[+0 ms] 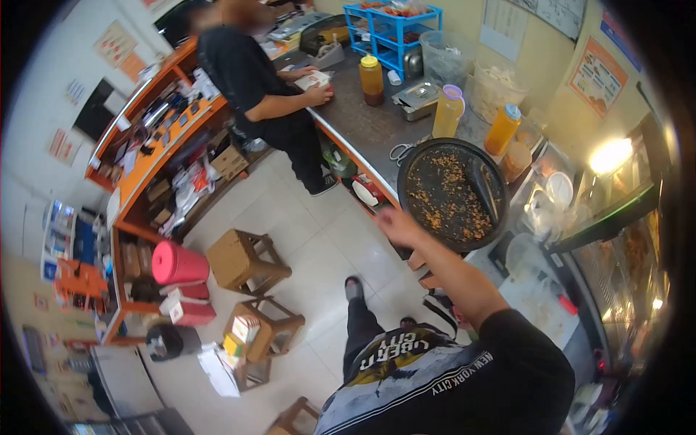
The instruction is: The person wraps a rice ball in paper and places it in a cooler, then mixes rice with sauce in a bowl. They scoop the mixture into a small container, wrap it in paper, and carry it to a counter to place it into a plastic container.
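My right hand (399,226) reaches in from the right, just off the near left edge of a round black pan (412,154). Its fingers look bent and slightly blurred, and whether they hold anything does not show. Brown fried crumbs (446,177) are scattered across the pan. A long dark utensil (484,190) lies in it on the right side. Scissors (400,152) rest on the counter by the pan's upper left rim. My left hand is out of view.
Behind the pan stand squeeze bottles (448,112), a metal container (417,100) and plastic tubs (496,88). A lit display case (623,268) is at right. Another person (243,72) holds a small box at the counter. Wooden stools (249,261) stand on the floor.
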Motion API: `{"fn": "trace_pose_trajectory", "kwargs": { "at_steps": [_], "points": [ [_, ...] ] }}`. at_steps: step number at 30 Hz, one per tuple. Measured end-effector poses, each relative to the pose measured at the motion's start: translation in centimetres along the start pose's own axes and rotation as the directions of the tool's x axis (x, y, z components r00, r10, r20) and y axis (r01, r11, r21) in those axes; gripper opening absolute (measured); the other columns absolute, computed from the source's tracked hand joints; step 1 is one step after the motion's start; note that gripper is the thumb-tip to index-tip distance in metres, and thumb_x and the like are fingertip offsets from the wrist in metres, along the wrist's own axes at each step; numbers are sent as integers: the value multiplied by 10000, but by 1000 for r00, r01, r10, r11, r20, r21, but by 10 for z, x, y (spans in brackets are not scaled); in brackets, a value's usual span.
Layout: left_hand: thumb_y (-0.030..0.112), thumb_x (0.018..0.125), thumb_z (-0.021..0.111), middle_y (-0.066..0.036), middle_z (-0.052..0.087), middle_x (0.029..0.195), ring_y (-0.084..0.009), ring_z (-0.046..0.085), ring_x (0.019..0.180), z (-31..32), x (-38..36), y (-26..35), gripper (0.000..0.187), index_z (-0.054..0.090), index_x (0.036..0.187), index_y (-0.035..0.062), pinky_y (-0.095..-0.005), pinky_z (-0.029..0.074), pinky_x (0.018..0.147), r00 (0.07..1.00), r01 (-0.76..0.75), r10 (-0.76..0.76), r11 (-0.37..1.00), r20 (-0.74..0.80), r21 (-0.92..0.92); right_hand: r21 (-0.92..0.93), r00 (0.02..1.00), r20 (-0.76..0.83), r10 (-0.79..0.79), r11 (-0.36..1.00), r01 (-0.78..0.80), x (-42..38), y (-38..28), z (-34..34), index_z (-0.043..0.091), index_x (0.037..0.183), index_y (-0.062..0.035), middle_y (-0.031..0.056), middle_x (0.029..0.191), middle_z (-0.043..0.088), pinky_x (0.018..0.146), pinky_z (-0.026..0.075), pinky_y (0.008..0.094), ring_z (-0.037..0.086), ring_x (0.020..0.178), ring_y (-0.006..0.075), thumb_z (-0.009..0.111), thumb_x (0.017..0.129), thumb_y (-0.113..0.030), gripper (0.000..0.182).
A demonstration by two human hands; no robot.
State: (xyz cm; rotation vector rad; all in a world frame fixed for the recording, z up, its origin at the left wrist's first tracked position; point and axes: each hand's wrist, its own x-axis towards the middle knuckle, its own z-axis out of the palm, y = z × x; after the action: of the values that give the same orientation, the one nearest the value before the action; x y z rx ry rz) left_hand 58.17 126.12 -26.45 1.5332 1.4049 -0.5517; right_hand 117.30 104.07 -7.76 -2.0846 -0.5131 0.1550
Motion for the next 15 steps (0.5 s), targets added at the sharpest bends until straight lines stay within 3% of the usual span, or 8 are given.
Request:
{"fn": "trace_pose_trajectory", "kwargs": {
  "at_steps": [1, 2, 4, 7, 8, 11, 12, 15],
  "points": [
    [205, 928, 670, -93, 709, 916, -194, 682, 840, -14, 20, 21, 176, 671, 899, 32, -341, 559, 756, 1000, -22, 22, 1000, 8, 12, -66, 983, -149, 110, 990, -121, 49, -16, -6, 671, 965, -22, 205, 850, 707, 697, 537, 461, 698, 822, 392, 578, 933, -272, 269],
    [195, 927, 669, -90, 706, 923, -194, 680, 844, -26, 46, 40, 164, 667, 906, 32, -340, 559, 759, 999, -51, 50, 998, 18, 28, -157, 950, -288, 122, 972, -173, 103, -1, -4, 704, 976, -9, 251, 877, 689, 745, 553, 462, 698, 857, 397, 572, 935, -284, 308],
    [173, 926, 667, -86, 700, 938, -194, 675, 852, -61, 96, 90, 140, 658, 920, 34, -339, 559, 764, 994, -102, 99, 993, 55, 67, -491, 914, -257, 315, 772, -404, 184, 33, -12, 733, 956, -11, 221, 949, 718, 810, 569, 446, 713, 942, 364, 580, 911, -210, 254],
    [141, 924, 663, -79, 691, 960, -194, 669, 864, -123, 174, 187, 108, 645, 940, 35, -338, 559, 771, 965, -253, 250, 967, 75, 39, -639, 813, -252, 524, 541, -547, 235, 43, -26, 761, 909, -31, 166, 1018, 740, 871, 574, 413, 709, 1043, 324, 573, 897, -146, 221],
    [130, 923, 662, -77, 688, 967, -194, 667, 868, -143, 199, 229, 100, 641, 947, 36, -338, 559, 774, 947, -314, 314, 949, 75, -5, -650, 695, -313, 648, 387, -654, 255, 68, -23, 748, 1039, -68, 138, 1137, 729, 918, 567, 406, 694, 1115, 296, 578, 921, -157, 225],
    [98, 921, 659, -70, 679, 989, -194, 660, 880, -193, 264, 368, 82, 627, 968, 38, -336, 560, 782, 845, -477, 533, 777, 26, -411, -147, 241, -668, 704, 193, -970, 286, 105, -11, 647, 1242, -78, 168, 1227, 690, 918, 565, 440, 679, 1146, 293, 559, 957, -194, 319],
    [87, 921, 658, -68, 675, 997, -194, 658, 884, -200, 268, 417, 81, 623, 975, 38, -336, 560, 784, 811, -497, 585, 702, 15, -510, -194, 177, -660, 730, 62, -979, 294, 104, -9, 536, 1337, -75, 177, 1280, 659, 933, 554, 461, 652, 1194, 290, 534, 988, -245, 389],
    [69, 903, 653, -76, 658, 969, -158, 631, 871, -191, 216, 533, 89, 628, 980, 33, -310, 550, 784, 770, -541, 637, 683, 37, -491, -185, 249, -528, 812, 176, -967, 283, 52, -23, 534, 1295, -45, 216, 1256, 661, 950, 541, 441, 638, 1212, 317, 484, 1004, -241, 354]
  ]
}}
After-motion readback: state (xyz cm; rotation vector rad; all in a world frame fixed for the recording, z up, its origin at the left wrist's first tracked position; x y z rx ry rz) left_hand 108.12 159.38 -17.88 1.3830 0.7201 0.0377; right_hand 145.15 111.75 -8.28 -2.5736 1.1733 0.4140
